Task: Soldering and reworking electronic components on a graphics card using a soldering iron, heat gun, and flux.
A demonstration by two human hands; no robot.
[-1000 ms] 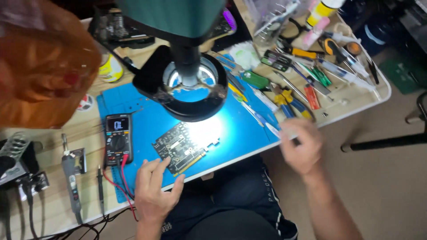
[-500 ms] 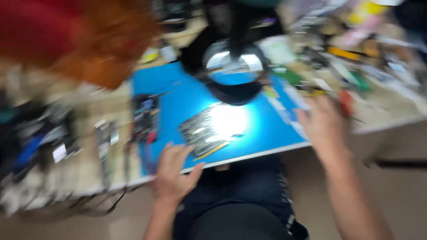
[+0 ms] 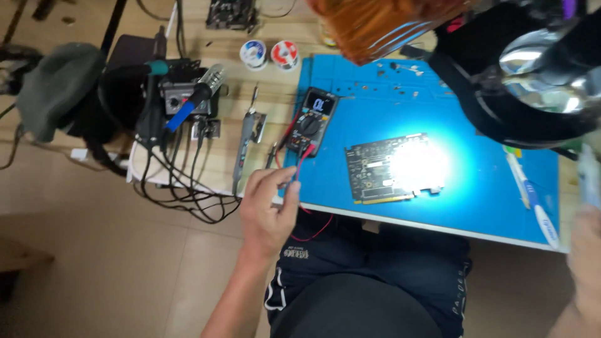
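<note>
My left hand (image 3: pixel 268 209) hovers at the front left corner of the blue mat (image 3: pixel 463 200). Its thumb and forefinger pinch the red lead (image 3: pixel 299 164) of the black multimeter (image 3: pixel 313 119), which lies just beyond the fingers. A dark circuit board (image 3: pixel 375 169) rests in the mat's middle, its right half washed out by lamp glare. My right hand (image 3: pixel 587 263) is blurred at the frame's right edge, closed around a pale tube-like tool (image 3: pixel 588 169) that sticks up from it.
A black ring lamp (image 3: pixel 532 87) hangs over the mat's far right. Left of the mat stand a soldering station (image 3: pixel 181 97) with tangled cables, a soldering iron (image 3: pixel 247 134) and two solder spools (image 3: pixel 269 53). A white pen-like tool (image 3: pixel 532 200) lies on the mat.
The view has swung to the left. My left hand has moved from beside the circuit board to the multimeter lead. My right hand has drifted to the frame's right edge.
</note>
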